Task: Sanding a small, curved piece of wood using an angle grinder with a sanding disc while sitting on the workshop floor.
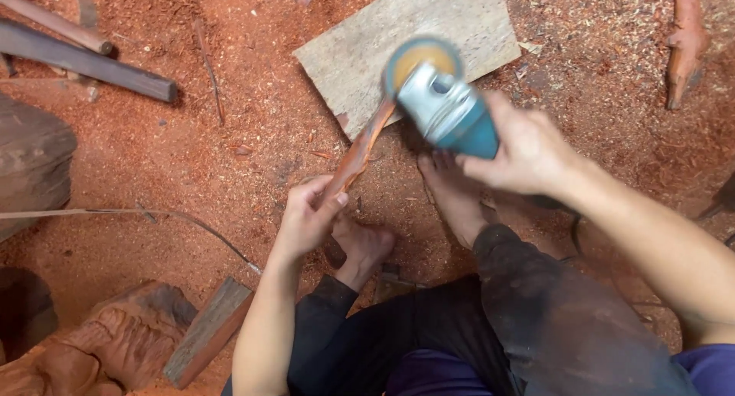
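Note:
My left hand [308,214] grips the near end of a thin reddish wood strip [360,149]. The strip slants up and right, and its far end rests on a pale flat board [360,51]. My right hand [527,152] holds a teal and silver angle grinder [444,105]. Its round disc [419,57] is blurred and sits at the strip's upper end. My two bare feet [366,247] lie on the sawdust below the strip.
Red sawdust covers the ground. Dark wooden bars [84,59] lie at the upper left. A carved wood block [115,342] and a plank [208,331] sit at the lower left. A cable [130,212] runs across the left. A reddish root piece [684,44] lies at the upper right.

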